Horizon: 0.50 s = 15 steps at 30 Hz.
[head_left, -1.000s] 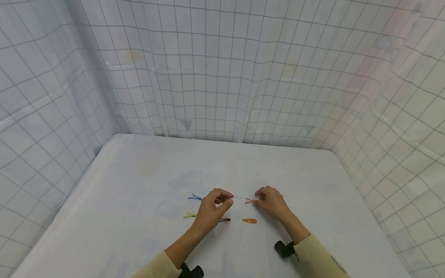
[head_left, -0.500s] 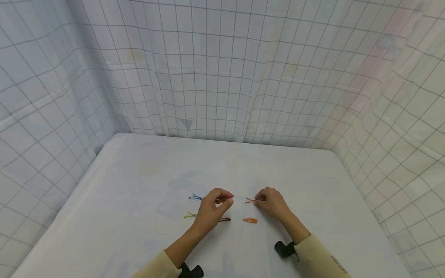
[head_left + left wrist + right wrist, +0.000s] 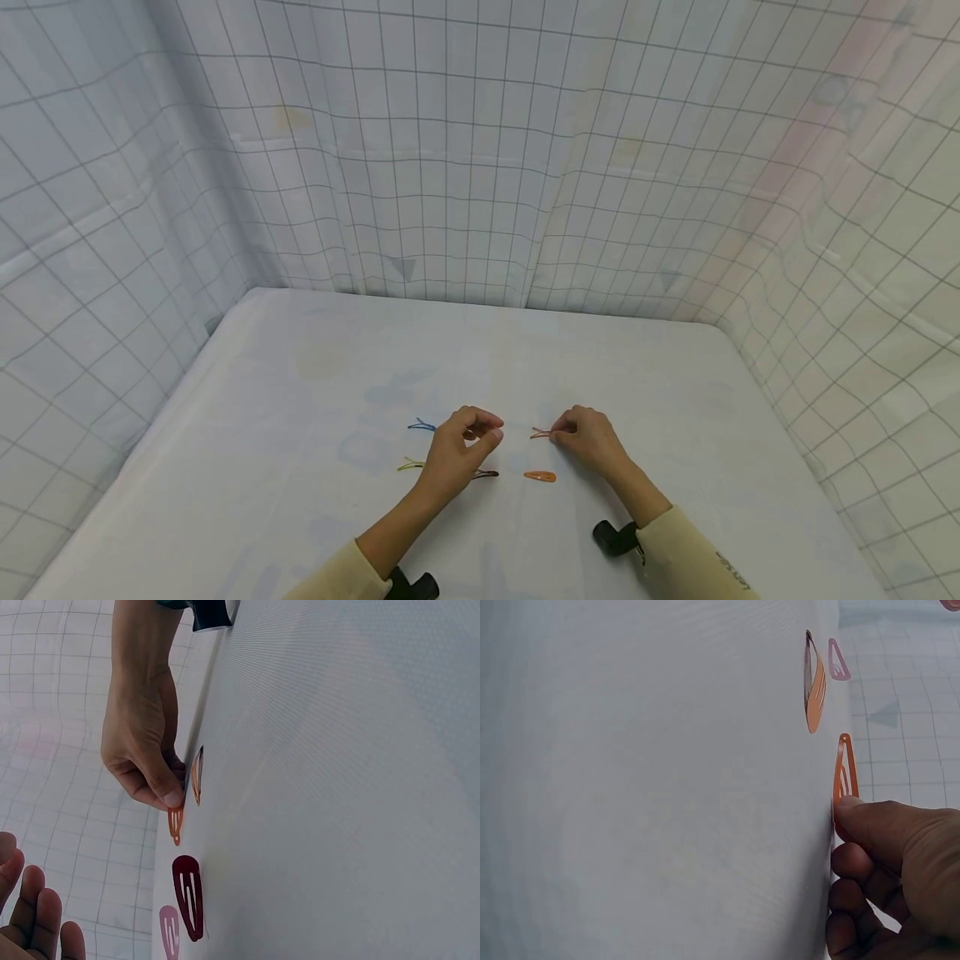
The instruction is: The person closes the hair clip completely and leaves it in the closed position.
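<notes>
My right hand (image 3: 588,440) pinches the wide end of an orange snap hair clip (image 3: 845,765) between thumb and fingers, low at the table. Its narrow end points toward my left hand (image 3: 457,454), which hovers with relaxed, bent fingers and holds nothing. Nearer my body lies a second orange hair clip (image 3: 540,477), its frame sprung apart in the right wrist view. Beside the left hand is a dark red hair clip (image 3: 187,896), partly covered by that hand in the head view. A pink hair clip (image 3: 169,930) lies close to it.
Left of the left hand lie a blue hair clip (image 3: 422,425) and a yellow-green hair clip (image 3: 409,464), both partly hidden by it. A white cloth (image 3: 300,400) covers the table. Checked curtains (image 3: 465,167) stand around its back and sides.
My right hand's fingers have come together at the orange clip's wide end; a second ago they were spread apart above it. The left hand has stayed in place.
</notes>
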Motion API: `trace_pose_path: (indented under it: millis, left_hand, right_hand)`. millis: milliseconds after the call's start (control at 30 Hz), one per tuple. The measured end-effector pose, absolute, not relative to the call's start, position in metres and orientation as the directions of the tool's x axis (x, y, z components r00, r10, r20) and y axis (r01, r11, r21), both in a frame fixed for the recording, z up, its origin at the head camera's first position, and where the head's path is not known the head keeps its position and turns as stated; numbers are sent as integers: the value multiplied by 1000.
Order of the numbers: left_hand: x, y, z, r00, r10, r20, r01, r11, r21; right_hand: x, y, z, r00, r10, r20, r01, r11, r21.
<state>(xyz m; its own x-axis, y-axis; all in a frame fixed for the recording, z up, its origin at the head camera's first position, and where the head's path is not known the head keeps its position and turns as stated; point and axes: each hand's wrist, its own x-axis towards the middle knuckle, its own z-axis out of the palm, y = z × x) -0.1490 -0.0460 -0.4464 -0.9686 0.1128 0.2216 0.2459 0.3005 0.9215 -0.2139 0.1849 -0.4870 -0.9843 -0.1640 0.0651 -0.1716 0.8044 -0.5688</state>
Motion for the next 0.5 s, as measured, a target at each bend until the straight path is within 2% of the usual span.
trace_pose_path:
  millis: [267, 500]
  left_hand:
    - [-150, -44, -446, -967, 111, 231, 254, 308, 917]
    - [-155, -47, -445, -952, 109, 288, 308, 328, 893]
  right_hand:
    - [-213, 187, -486, -985, -156, 74, -170, 800, -575]
    - [-210, 186, -474, -989, -135, 65, -146, 781, -607]
